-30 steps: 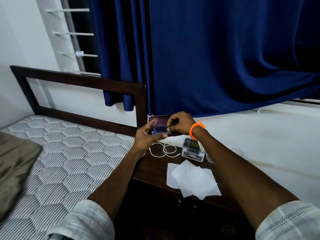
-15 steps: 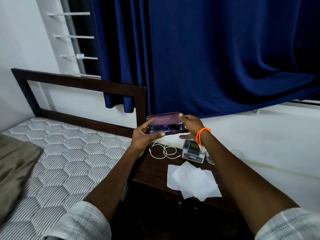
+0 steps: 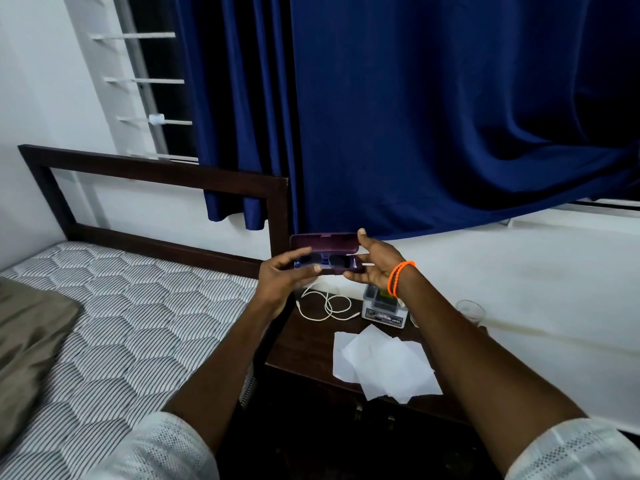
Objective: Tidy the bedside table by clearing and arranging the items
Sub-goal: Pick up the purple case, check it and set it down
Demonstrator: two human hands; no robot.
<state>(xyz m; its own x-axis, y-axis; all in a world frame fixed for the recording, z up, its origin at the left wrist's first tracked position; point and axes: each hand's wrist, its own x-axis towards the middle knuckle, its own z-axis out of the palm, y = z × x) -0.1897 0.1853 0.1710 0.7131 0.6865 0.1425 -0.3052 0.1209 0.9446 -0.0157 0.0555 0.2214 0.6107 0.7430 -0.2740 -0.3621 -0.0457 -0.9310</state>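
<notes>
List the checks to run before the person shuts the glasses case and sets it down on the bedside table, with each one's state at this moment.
1. Case held from both ends: ok. The left hand grips the left end of the glasses case; the right hand grips the right end.
2. Lid up: ok, it stands open.
3. Glasses seated inside: ok, dark lenses lie in the base.
4. Temples folded clear of the rim: cannot tell.
5. Fingers clear of the closing edge: not ok, the right thumb sits on the lid's top corner.
6. Free landing spot on the bedside table: ok, bare wood shows between the white cable and the papers.
</notes>
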